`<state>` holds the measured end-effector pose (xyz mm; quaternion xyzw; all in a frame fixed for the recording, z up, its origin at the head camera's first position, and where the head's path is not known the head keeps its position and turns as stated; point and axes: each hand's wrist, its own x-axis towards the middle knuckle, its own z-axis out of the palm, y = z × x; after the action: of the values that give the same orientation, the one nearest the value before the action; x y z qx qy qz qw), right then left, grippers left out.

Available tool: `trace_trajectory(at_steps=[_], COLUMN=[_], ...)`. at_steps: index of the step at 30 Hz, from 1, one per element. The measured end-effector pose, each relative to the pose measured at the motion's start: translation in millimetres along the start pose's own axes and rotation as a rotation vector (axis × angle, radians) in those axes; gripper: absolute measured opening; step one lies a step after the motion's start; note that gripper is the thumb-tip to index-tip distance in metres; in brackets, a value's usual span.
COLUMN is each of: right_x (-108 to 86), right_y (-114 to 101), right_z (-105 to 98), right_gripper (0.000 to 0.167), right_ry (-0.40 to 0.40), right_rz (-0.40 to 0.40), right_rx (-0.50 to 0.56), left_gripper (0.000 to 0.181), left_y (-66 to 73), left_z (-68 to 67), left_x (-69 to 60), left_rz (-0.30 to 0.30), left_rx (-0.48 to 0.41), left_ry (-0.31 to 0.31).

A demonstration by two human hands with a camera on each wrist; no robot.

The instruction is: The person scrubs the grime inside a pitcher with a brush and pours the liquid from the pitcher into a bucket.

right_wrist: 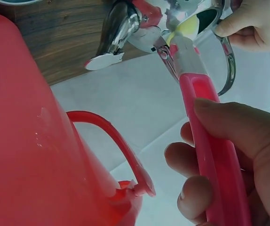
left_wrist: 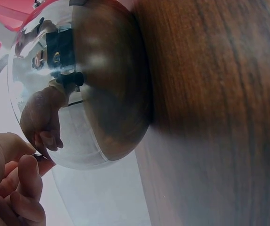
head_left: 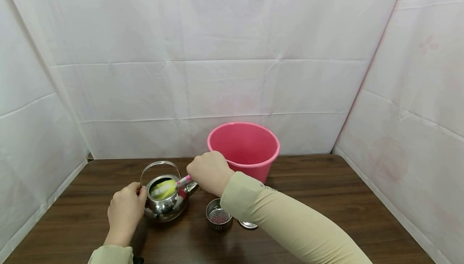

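Observation:
A shiny metal kettle (head_left: 167,210) stands upright on the table's left side, lidless, its spout to the right and its loop handle (head_left: 160,162) raised. At its left side, my left hand (head_left: 126,209) pinches the handle's lower end between thumb and fingers. My right hand (head_left: 211,173) grips the pink handle of a sponge brush (right_wrist: 215,141), reaching in from the right above the spout. The brush's yellow-and-white head (head_left: 164,190) is at the kettle's round mouth, partly inside it. How deep the head sits cannot be told.
A pink bucket (head_left: 259,171) stands behind my right forearm. In front of it are a small perforated metal strainer (head_left: 219,224) and a metal lid (head_left: 248,225), partly covered by my sleeve. White sheets (head_left: 232,74) hang behind and beside the wooden table (head_left: 315,199).

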<state>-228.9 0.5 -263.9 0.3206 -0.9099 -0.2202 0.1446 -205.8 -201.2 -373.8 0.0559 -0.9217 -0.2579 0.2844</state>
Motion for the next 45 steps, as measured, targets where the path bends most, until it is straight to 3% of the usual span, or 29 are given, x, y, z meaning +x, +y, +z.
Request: trace_trajectory(at_steps=[5,18,34,45], right_x=[1.3,-1.4,-6.1,-9.9], right_y=[-0.1,-3.8,-10.8,-12.9], right_z=[3.5,5.7,2.0,0.4], right_gripper=[0.013,0.009,0.008,0.008], right_ry=[0.034,0.084,0.096,0.118], right_rz=[0.0,-0.029,-0.09,-0.111], right_rx=[-0.003,-0.049,-0.096,-0.089], left_gripper=[0.018,0.02,0.019,0.022], left_y=[-0.3,2.2,1.8,-1.1], left_z=[0.8,0.7,1.3,0.7], left_x=[0.5,0.0,-0.4,0.2], left_rz=[0.021,0.001,0.004,0.0], left_rx=[-0.002,0.0,0.0,0.02], left_ry=[0.015,-0.028,-0.012,-0.034])
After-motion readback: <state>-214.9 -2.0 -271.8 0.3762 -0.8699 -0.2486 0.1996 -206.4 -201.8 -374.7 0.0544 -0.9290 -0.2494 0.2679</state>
